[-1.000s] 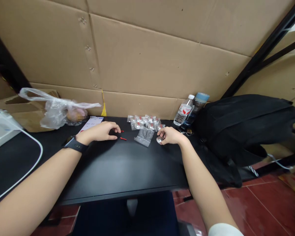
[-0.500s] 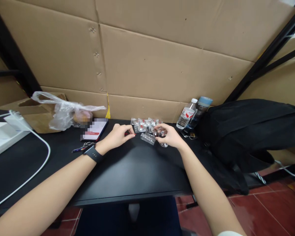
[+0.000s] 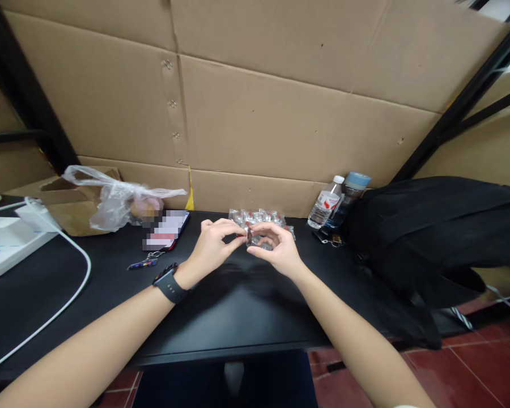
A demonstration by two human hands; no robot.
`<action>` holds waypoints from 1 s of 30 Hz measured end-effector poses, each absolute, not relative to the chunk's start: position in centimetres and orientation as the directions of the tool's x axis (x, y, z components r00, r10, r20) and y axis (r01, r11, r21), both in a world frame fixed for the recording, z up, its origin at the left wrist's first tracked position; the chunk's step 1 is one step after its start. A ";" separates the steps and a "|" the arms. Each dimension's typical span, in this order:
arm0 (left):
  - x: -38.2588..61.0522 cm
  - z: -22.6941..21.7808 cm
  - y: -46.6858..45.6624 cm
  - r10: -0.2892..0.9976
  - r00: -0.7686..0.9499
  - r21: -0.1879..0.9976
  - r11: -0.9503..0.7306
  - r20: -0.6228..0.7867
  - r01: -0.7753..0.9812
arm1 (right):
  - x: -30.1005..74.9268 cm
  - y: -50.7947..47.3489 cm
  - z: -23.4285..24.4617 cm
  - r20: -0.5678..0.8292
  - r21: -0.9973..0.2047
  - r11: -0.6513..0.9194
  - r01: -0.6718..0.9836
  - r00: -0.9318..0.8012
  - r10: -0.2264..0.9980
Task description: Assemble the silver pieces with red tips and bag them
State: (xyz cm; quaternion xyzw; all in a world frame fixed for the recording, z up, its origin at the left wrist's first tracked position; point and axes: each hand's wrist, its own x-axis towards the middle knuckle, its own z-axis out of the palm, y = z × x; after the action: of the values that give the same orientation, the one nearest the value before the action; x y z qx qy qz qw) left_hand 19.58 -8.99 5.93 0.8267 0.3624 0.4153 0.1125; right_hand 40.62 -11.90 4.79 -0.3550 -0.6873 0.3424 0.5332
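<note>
Both my hands meet above the middle of the black desk [image 3: 221, 317]. My right hand [image 3: 276, 249] is curled round a small clear plastic bag [image 3: 258, 240] with something shiny in it. My left hand [image 3: 215, 246], with a black watch on its wrist, pinches its fingertips together at the bag's left edge; what it pinches is too small to make out. Just behind my hands lies a pile of several small clear bags with red and silver parts [image 3: 259, 217].
A phone [image 3: 166, 229] and a keyring [image 3: 142, 263] lie left of my hands. Further left are a crumpled plastic bag [image 3: 119, 198], a cardboard box, and a white device with cable [image 3: 8, 241]. Two bottles [image 3: 325, 202] and a black backpack [image 3: 429, 232] stand right. Cardboard wall behind.
My left hand left the red pieces on the desk and came to the right hand. My right hand lifted a small clear bag, and both hands now meet on it.
</note>
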 end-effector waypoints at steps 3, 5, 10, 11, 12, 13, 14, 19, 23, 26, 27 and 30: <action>19.8 5.7 -9.2 0.699 0.384 0.481 -0.703 0.603 0.524 | 40.4 -11.8 4.5 0.480 -0.862 0.498 0.093 -0.166 0.861; 19.9 5.4 -9.2 0.701 0.383 0.469 -0.698 0.602 0.541 | 40.3 -11.8 4.5 0.474 -0.869 0.489 0.071 -0.160 0.866; 19.9 4.9 -9.2 0.614 0.438 0.331 -0.756 0.657 0.565 | 40.1 -11.7 4.5 0.449 -0.889 0.456 0.040 -0.122 0.885; 19.9 4.9 -9.2 0.592 0.454 0.300 -0.770 0.666 0.564 | 40.1 -11.7 4.5 0.444 -0.893 0.450 0.031 -0.113 0.889; 19.9 5.0 -9.3 0.574 0.466 0.276 -0.780 0.674 0.562 | 40.1 -11.7 4.5 0.442 -0.895 0.446 0.022 -0.106 0.891; 19.9 5.0 -9.3 0.561 0.471 0.259 -0.786 0.681 0.561 | 40.1 -11.7 4.5 0.443 -0.895 0.447 0.012 -0.102 0.891; 19.9 5.1 -9.3 0.555 0.468 0.251 -0.787 0.688 0.564 | 40.1 -11.6 4.4 0.446 -0.894 0.449 0.003 -0.102 0.889; 20.0 5.6 -9.5 0.624 0.387 0.311 -0.722 0.679 0.618 | 40.4 -11.3 4.2 0.445 -0.892 0.451 0.019 -0.131 0.886; 20.0 5.7 -9.4 0.672 0.346 0.384 -0.690 0.655 0.614 | 40.8 -11.3 4.1 0.444 -0.876 0.467 0.123 -0.175 0.879; 20.1 5.6 -9.3 0.674 0.343 0.402 -0.694 0.654 0.598 | 40.9 -11.4 4.1 0.521 -0.809 0.550 0.208 -0.178 0.835; 20.1 5.5 -9.3 0.679 0.347 0.408 -0.693 0.647 0.595 | 40.9 -11.4 4.2 0.560 -0.770 0.587 0.250 -0.174 0.810; 20.2 5.5 -9.3 0.694 0.364 0.424 -0.688 0.621 0.590 | 40.9 -11.5 4.4 0.658 -0.629 0.672 0.391 -0.193 0.728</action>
State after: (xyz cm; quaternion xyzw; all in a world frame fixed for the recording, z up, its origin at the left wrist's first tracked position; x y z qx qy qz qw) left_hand 20.20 -9.31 5.47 0.8232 0.3899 0.4076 0.0644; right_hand 40.87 -11.53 4.39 -0.3706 -0.7550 0.1632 0.5157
